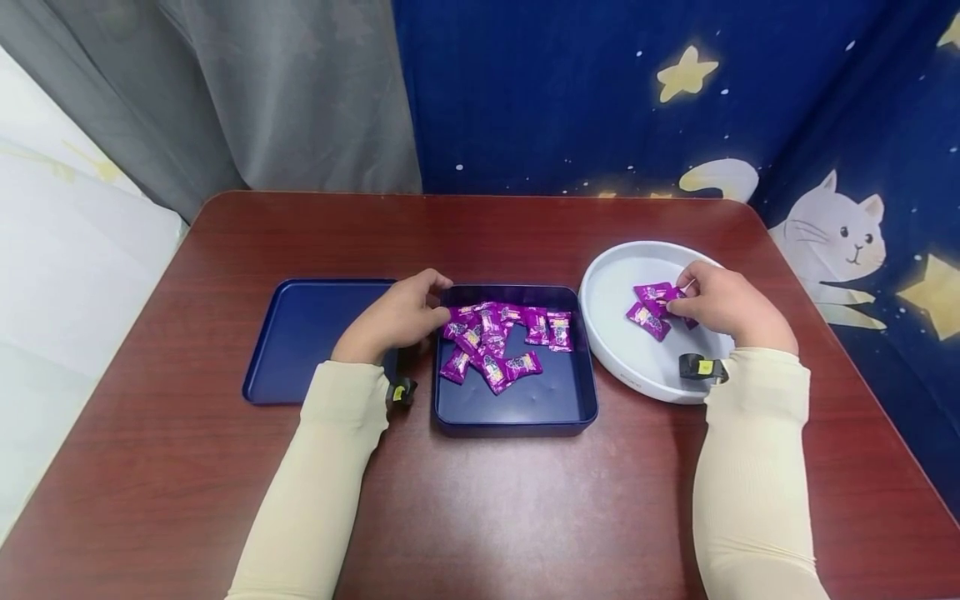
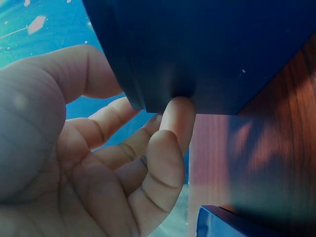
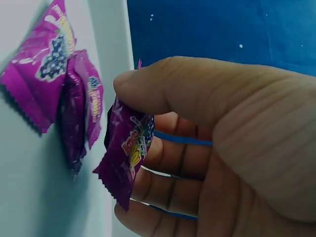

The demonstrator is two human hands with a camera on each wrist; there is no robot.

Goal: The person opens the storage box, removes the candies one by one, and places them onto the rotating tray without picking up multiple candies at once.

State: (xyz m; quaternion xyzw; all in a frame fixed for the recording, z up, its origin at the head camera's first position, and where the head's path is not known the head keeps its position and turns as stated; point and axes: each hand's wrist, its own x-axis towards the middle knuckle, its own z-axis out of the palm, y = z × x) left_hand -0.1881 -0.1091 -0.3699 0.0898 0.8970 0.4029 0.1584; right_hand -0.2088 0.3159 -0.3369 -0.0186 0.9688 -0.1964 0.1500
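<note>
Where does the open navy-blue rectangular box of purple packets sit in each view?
Head: the box, centre, beside the left hand.
Left wrist: the box, across the top, centre to right.
Right wrist: not in it.
Shared landmark: the blue printed fabric curtain, in all three.

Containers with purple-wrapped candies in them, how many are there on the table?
2: the dark-blue rectangular box in the middle, and the round white tray on the right, below the right hand. None appears hidden.
</note>
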